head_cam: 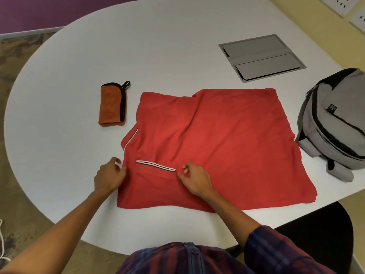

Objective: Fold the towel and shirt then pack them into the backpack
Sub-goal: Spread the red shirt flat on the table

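A red shirt (pixel 217 147) lies spread on the white table (pixel 158 56), its sleeves with black-and-white trim folded inward near me. My left hand (pixel 108 177) sits at the shirt's left edge with fingers loosely curled against the cloth. My right hand (pixel 194 179) rests on the shirt just right of the striped sleeve trim, fingers curled; whether either hand pinches fabric I cannot tell. An orange towel (pixel 112 104) with black edging lies folded small to the left of the shirt. The grey backpack (pixel 333 123) lies at the table's right edge, zipped as far as I see.
A grey metal cable hatch (pixel 261 57) is set flush in the table beyond the shirt. A black chair seat (pixel 320 238) stands at the lower right by the table edge. Carpet floor shows at the left.
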The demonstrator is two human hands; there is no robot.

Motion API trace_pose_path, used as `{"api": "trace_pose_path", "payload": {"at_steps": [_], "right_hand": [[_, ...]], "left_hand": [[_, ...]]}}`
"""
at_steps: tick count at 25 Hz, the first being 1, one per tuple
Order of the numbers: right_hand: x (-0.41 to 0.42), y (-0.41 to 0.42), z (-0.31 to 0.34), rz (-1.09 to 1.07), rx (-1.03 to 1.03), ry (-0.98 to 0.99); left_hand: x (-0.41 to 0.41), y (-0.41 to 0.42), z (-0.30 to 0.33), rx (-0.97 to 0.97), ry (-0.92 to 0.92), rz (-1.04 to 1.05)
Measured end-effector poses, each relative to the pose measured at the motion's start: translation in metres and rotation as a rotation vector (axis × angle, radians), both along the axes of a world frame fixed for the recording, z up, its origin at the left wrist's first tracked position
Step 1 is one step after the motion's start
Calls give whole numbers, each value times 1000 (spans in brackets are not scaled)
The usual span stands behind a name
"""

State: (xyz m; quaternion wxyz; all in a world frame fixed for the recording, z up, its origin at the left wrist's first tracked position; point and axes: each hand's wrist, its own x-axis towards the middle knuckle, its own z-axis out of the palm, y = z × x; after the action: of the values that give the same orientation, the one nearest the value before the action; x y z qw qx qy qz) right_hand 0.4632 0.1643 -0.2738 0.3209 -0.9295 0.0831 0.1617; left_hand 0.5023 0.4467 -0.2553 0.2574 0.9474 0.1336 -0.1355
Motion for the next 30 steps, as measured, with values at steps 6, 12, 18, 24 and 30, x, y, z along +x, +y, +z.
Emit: {"api": "trace_pose_path", "payload": {"at_steps": [6,12,18,24,30], "right_hand": [[59,-23,-7,201,-288,-38],[77,-41,-30,275,-372,-14],[79,-47,-37,147,-488,-305],[172,-20,-8,20,-333,-479],[282,1,3,246,-416,-234]], "left_hand": [[109,-19,-21,25,-5,-48],[162,-39,-30,-103,3,-25],[161,15,-3,175,-211,-64],[173,-5,-9,337,-394,-294],[246,-43,-11,279,-348,-312]]}}
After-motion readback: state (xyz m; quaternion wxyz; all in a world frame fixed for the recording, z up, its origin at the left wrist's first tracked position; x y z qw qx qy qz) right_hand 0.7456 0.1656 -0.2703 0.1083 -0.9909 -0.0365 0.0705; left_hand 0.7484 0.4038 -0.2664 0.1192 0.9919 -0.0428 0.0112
